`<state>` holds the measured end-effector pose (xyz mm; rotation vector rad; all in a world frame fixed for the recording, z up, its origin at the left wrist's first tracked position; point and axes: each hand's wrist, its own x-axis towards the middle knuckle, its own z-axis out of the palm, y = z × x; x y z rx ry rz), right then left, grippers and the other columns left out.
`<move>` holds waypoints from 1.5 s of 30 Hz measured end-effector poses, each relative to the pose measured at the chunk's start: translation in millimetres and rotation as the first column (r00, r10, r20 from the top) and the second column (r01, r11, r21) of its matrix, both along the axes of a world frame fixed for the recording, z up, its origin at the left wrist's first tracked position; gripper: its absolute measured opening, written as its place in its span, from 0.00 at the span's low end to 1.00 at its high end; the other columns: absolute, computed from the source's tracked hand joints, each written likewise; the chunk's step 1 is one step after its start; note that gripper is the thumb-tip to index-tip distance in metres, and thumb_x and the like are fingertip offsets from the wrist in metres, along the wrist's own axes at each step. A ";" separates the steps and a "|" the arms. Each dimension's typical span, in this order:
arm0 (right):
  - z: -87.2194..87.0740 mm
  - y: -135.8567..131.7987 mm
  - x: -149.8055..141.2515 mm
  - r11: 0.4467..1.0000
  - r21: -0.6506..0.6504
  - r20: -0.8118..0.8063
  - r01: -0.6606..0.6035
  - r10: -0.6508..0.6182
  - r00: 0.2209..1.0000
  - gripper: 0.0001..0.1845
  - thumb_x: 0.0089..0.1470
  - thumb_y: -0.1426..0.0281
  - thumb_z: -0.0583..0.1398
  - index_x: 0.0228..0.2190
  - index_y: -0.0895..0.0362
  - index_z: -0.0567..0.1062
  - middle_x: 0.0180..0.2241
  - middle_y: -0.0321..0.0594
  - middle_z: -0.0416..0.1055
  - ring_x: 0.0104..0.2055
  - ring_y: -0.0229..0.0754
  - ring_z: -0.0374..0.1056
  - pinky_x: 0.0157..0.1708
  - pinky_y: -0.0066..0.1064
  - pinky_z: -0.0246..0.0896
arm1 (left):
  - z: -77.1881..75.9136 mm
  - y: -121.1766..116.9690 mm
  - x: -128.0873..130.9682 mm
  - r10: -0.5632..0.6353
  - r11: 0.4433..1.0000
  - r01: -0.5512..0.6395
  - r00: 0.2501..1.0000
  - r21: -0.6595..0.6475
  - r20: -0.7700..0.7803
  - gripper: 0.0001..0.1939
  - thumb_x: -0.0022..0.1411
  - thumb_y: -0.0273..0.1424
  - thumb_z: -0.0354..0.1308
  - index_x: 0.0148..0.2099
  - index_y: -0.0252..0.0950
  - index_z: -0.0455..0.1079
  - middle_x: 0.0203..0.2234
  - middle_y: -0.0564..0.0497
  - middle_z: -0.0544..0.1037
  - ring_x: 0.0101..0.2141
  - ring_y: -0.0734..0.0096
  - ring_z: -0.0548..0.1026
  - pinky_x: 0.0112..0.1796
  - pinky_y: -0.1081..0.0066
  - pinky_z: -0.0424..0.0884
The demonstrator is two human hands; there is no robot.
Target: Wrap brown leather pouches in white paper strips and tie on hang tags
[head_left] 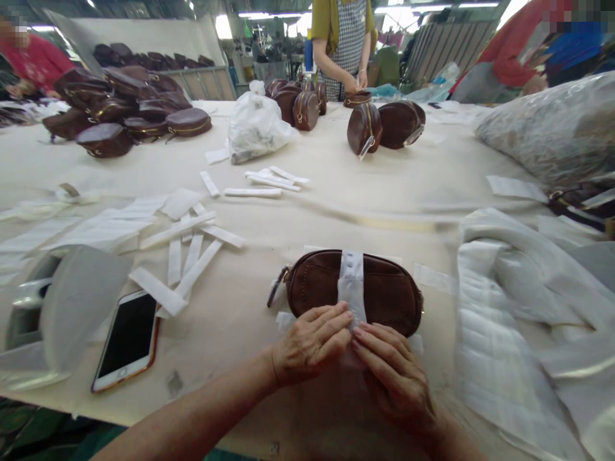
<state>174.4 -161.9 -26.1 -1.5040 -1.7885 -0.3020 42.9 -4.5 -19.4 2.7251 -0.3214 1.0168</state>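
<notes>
Lying just beyond the left hand (313, 342), the pouch (317, 283) (seemingly) touches it.

A white smartphone with a black screen (125, 336) lies face up at the lower left of the frame. A knotted, translucent white plastic bag (257, 125) sits upper centre. Behind, at the top, stands a person in a mustard top and checked apron (348, 35); glowing white tube lights (478, 5) hang upper right.
</notes>
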 end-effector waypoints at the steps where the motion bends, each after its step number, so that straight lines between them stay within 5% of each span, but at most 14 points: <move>1: -1.6 -0.6 1.2 1.000 0.011 0.017 -0.009 0.009 1.000 0.18 0.54 0.79 0.53 0.46 0.62 0.71 0.43 0.50 0.74 0.53 0.46 0.65 0.49 0.41 0.64 | 0.6 1.4 -0.4 -0.015 1.000 0.015 1.000 0.012 -0.007 0.10 0.67 0.23 0.44 0.42 0.27 0.66 0.45 0.39 0.74 0.56 0.59 0.63 0.51 0.63 0.69; 12: 2.3 4.6 5.4 0.998 0.061 0.160 0.007 -0.017 0.987 0.12 0.59 0.79 0.53 0.39 0.63 0.76 0.40 0.46 0.76 0.51 0.45 0.67 0.49 0.38 0.64 | 19.8 19.7 -4.7 -0.128 0.976 0.162 0.968 0.147 -0.218 0.12 0.67 0.24 0.44 0.48 0.26 0.65 0.50 0.38 0.70 0.59 0.55 0.57 0.53 0.60 0.67; 18: 4.7 6.7 4.0 0.995 0.096 0.111 0.013 -0.024 0.994 0.12 0.59 0.79 0.53 0.38 0.63 0.76 0.38 0.46 0.77 0.48 0.44 0.69 0.45 0.37 0.67 | 30.7 15.1 -4.2 -0.144 0.976 0.078 0.931 -0.201 -0.335 0.13 0.65 0.27 0.47 0.50 0.29 0.63 0.49 0.40 0.70 0.57 0.63 0.62 0.54 0.65 0.66; 22: 5.5 8.0 2.6 0.995 0.101 0.076 0.025 -0.033 0.997 0.11 0.59 0.78 0.53 0.37 0.62 0.76 0.38 0.46 0.77 0.47 0.44 0.69 0.44 0.38 0.68 | 27.7 0.9 2.2 -0.013 0.981 -0.035 0.971 -0.193 -0.241 0.15 0.64 0.37 0.53 0.48 0.31 0.65 0.44 0.43 0.74 0.52 0.61 0.68 0.49 0.64 0.69; 27: 7.6 6.1 5.3 0.999 0.041 0.022 -0.005 0.004 1.000 0.14 0.60 0.78 0.51 0.42 0.62 0.74 0.41 0.47 0.75 0.49 0.43 0.68 0.46 0.37 0.67 | 18.7 -8.2 10.7 0.091 0.988 -0.107 0.985 -0.108 -0.144 0.07 0.64 0.27 0.52 0.43 0.31 0.67 0.39 0.46 0.75 0.48 0.62 0.71 0.45 0.66 0.69; 32: 5.9 -19.2 2.6 0.998 -0.019 -0.098 0.062 -0.064 0.993 0.19 0.53 0.83 0.54 0.47 0.62 0.71 0.42 0.48 0.73 0.51 0.45 0.65 0.49 0.38 0.65 | 12.3 -8.1 10.9 0.103 0.990 -0.113 0.988 -0.084 -0.117 0.08 0.65 0.24 0.49 0.44 0.31 0.67 0.40 0.46 0.75 0.48 0.62 0.70 0.45 0.66 0.67; 36: -2.4 -37.4 -13.0 0.967 -0.145 -0.189 0.208 -0.234 0.954 0.18 0.50 0.82 0.53 0.41 0.58 0.74 0.36 0.44 0.71 0.40 0.41 0.68 0.39 0.30 0.67 | 9.0 -6.9 9.2 0.075 0.993 -0.083 0.992 -0.082 -0.098 0.08 0.64 0.24 0.48 0.45 0.30 0.67 0.40 0.44 0.75 0.49 0.62 0.69 0.45 0.65 0.66; 40: -12.1 -35.5 -29.1 0.920 -0.302 -0.220 0.249 -0.322 0.921 0.21 0.46 0.81 0.51 0.41 0.57 0.74 0.37 0.45 0.70 0.38 0.43 0.68 0.34 0.32 0.68 | 8.0 -5.9 8.6 0.080 0.992 -0.090 0.991 -0.088 -0.110 0.09 0.64 0.24 0.49 0.46 0.31 0.66 0.41 0.44 0.74 0.50 0.63 0.68 0.46 0.66 0.65; 45: -14.8 -29.2 -31.8 0.939 -0.213 -0.153 0.271 -0.306 0.940 0.19 0.48 0.80 0.53 0.41 0.57 0.74 0.38 0.46 0.68 0.39 0.43 0.67 0.34 0.32 0.67 | 8.7 -7.0 8.7 0.089 0.993 -0.095 0.993 -0.075 -0.084 0.09 0.63 0.24 0.48 0.44 0.32 0.67 0.40 0.44 0.74 0.50 0.62 0.69 0.45 0.66 0.65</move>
